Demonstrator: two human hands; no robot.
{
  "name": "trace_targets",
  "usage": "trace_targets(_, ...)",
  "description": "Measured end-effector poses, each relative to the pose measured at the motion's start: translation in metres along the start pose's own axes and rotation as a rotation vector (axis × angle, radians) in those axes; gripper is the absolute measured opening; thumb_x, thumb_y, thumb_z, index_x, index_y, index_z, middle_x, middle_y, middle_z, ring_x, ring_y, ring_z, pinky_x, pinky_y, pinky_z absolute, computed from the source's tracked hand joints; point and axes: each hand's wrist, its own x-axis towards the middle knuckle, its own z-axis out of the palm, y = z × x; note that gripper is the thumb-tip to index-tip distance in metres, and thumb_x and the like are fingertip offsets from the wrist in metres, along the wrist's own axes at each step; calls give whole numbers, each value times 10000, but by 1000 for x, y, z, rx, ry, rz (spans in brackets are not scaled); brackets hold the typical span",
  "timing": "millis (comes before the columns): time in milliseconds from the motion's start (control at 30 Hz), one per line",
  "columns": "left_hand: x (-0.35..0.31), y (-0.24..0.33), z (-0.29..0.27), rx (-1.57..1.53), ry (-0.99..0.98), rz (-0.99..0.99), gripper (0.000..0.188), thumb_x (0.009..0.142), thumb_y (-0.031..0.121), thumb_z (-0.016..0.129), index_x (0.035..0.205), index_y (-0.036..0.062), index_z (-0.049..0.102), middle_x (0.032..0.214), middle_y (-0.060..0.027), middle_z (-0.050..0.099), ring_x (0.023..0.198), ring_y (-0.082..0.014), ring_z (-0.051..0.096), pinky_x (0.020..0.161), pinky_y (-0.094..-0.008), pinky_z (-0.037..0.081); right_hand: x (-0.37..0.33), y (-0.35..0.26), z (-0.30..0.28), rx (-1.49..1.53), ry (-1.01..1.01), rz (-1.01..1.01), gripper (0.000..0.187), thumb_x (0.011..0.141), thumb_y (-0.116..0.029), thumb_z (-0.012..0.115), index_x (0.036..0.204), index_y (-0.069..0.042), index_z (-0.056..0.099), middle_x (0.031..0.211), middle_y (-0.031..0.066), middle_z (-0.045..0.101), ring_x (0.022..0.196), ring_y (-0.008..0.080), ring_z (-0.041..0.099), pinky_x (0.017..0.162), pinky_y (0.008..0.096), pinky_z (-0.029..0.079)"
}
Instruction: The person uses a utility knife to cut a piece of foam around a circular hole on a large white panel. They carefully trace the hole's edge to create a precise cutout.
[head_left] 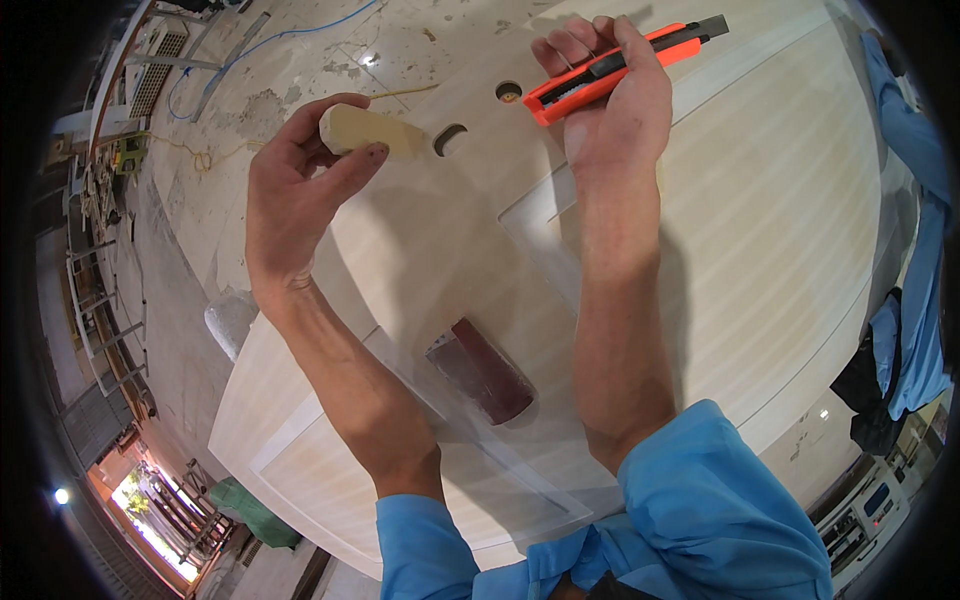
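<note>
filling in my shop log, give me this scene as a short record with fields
left hand: grips a pale yellow block
right hand: holds an orange utility knife, blade extended
surface: large cream panel
on panel: curled maroon sandpaper, between the forearms
clothing: blue sleeves

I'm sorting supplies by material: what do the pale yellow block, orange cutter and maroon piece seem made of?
Pale yellow block: possibly foam or wood, given its matte, blunt-edged look; I can't tell which.
Orange cutter: likely smooth plastic, from its bright, moulded-looking body; the flat grey blade suggests metal.
Maroon piece: perhaps abrasive paper, judging by its dull, dusty surface.
</note>
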Motion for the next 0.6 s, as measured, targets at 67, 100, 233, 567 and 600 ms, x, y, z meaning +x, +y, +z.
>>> trace_targets(67,1,-1,0,-16,-19,12,422,809,32,812,1215,-3,701,993,-45,718,855,-77,619,759,-224,532,0,0,0,-2,-3,-3,188,1065,-158,427,999,9,484,867,106,548,775,213,553,916,450,537)
trace_targets(100,2,-2,2,-23,-19,21,426,811,38,812,1219,-3,701,990,-45,719,852,-77,617,761,-227,532,1,0,-1,-4,-3,-4,189,1065,-157,426,999,9,483,865,106,545,770,212,548,914,450,537)
trace_targets(233,7,-9,11,-8,-55,27,419,839,88,814,1232,-4,701,986,-45,721,861,-85,624,787,-247,537,1,0,0,30,-11,10,182,1063,-148,421,988,8,478,852,103,530,731,204,512,905,445,532)
trace_targets(567,-1,0,9,220,-74,-127,445,875,248,813,1226,-1,700,980,-67,736,859,-129,668,781,-295,544,-6,1,1,35,12,49,147,1047,-119,430,964,-4,468,833,94,512,692,194,476,886,422,518)
trace_targets(600,-3,2,8,339,-70,-158,454,866,263,815,1219,2,699,984,-78,738,866,-140,678,778,-304,544,-8,2,1,36,21,54,145,1046,-118,430,963,-5,468,830,93,511,692,193,475,885,420,517)
